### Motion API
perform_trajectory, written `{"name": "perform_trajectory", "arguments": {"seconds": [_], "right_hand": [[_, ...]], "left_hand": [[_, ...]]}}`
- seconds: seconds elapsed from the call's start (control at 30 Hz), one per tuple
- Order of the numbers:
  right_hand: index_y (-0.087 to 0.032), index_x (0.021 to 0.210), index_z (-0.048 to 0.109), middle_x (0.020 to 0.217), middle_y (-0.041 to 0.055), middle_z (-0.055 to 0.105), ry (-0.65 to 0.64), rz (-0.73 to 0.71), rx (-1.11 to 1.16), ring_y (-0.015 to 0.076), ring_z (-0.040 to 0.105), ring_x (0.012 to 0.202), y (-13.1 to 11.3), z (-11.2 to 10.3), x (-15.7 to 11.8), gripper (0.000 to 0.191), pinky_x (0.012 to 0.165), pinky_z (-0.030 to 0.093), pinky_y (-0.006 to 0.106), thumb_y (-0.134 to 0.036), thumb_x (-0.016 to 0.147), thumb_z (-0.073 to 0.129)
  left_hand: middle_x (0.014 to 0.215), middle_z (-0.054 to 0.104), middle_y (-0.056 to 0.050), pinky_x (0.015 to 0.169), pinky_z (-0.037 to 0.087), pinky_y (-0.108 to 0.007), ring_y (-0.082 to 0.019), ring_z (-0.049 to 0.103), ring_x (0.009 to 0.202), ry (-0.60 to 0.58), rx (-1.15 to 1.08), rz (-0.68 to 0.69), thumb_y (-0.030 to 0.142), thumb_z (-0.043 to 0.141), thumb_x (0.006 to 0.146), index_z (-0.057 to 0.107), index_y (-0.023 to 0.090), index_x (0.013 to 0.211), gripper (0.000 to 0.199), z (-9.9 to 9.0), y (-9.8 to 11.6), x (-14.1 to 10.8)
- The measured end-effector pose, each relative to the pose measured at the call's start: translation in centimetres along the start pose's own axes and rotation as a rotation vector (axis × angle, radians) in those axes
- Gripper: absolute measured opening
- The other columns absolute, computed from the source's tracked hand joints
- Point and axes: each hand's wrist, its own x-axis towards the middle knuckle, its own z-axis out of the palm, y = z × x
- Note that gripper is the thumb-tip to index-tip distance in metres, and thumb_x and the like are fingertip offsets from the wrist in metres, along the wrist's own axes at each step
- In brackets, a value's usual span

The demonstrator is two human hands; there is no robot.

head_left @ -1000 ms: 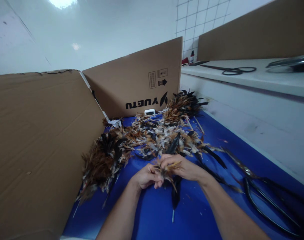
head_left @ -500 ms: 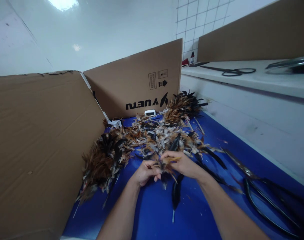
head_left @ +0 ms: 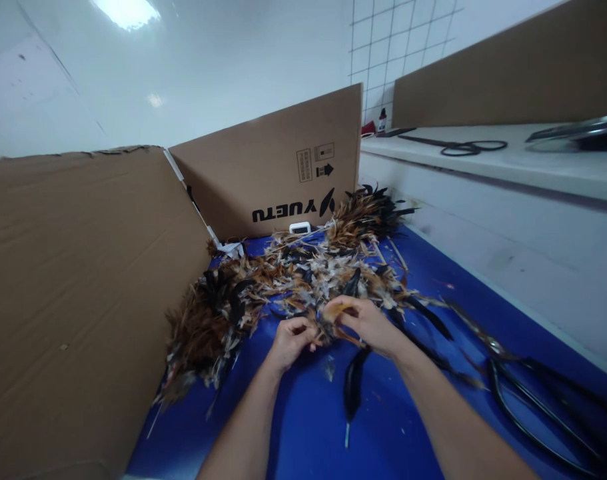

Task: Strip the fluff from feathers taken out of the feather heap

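Observation:
Brown and grey feathers (head_left: 327,328) are held between my two hands above the blue table (head_left: 313,427). My left hand (head_left: 292,341) pinches them from the left, its thumb and forefinger closed. From the right, my right hand (head_left: 366,323) grips an orange-brown feather (head_left: 337,309) between thumb and fingers. Just beyond my hands spreads a loose heap of pale and brown feathers (head_left: 328,277). One black feather (head_left: 353,387) lies nearer to me, its bare quill pointing my way. A small grey feather (head_left: 330,367) is below my hands.
Large scissors (head_left: 496,350) lie at the right. Feather bundles sit at left (head_left: 198,333) and far right (head_left: 368,217). Cardboard panels (head_left: 273,160) wall the left and back, with a small white device (head_left: 300,228) at the back one. A white ledge (head_left: 518,157) holds more scissors (head_left: 463,147).
My fingers have shifted slightly on the feathers. The orange-brown feather, earlier sticking out to the right, now stands raised and curved at my right fingertips.

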Motion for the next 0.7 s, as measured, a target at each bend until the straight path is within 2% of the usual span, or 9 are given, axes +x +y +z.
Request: {"name": "perform_trajectory", "arguments": {"seconds": [0.17,0.33,0.53,0.7], "right_hand": [[-0.016,0.089,0.062,0.076,0.0026,0.065,0.108,0.025,0.019,0.0154,0.060,0.070,0.3,-0.3,0.2,0.023,0.068,0.048,0.030,-0.034,0.075,0.056],[-0.017,0.085,0.062,0.067,0.0021,0.062,0.213,0.016,-0.105,0.0153,0.058,0.062,1.3,-1.2,0.6,0.025,0.061,0.048,0.030,-0.039,0.077,0.055],[-0.018,0.086,0.062,0.068,0.0020,0.062,0.201,-0.004,-0.273,0.0164,0.059,0.065,2.2,-1.4,-0.2,0.023,0.060,0.046,0.028,-0.037,0.078,0.052],[-0.021,0.080,0.063,0.070,0.0014,0.063,0.125,0.005,-0.601,0.0157,0.057,0.065,2.2,-0.4,-1.2,0.017,0.061,0.041,0.027,-0.032,0.079,0.049]], "left_hand": [[0.056,0.061,-0.003,0.047,0.039,-0.021,-0.008,0.050,0.044,0.100,-0.039,0.020,0.038,0.070,0.067,0.061,0.011,0.060,0.030,0.0,0.2,0.2],[0.055,0.057,0.000,0.047,0.037,-0.020,-0.007,0.046,0.045,0.259,-0.168,0.075,0.036,0.072,0.066,0.059,0.011,0.061,0.028,-0.4,1.0,0.5],[0.057,0.057,0.002,0.046,0.035,-0.018,-0.005,0.047,0.046,0.417,-0.424,0.119,0.035,0.076,0.060,0.052,0.015,0.069,0.032,-1.7,1.4,1.0],[0.058,0.057,0.003,0.045,0.035,-0.016,-0.005,0.048,0.047,0.478,-0.476,0.159,0.033,0.077,0.059,0.050,0.015,0.070,0.034,-2.9,1.5,1.3]]}}
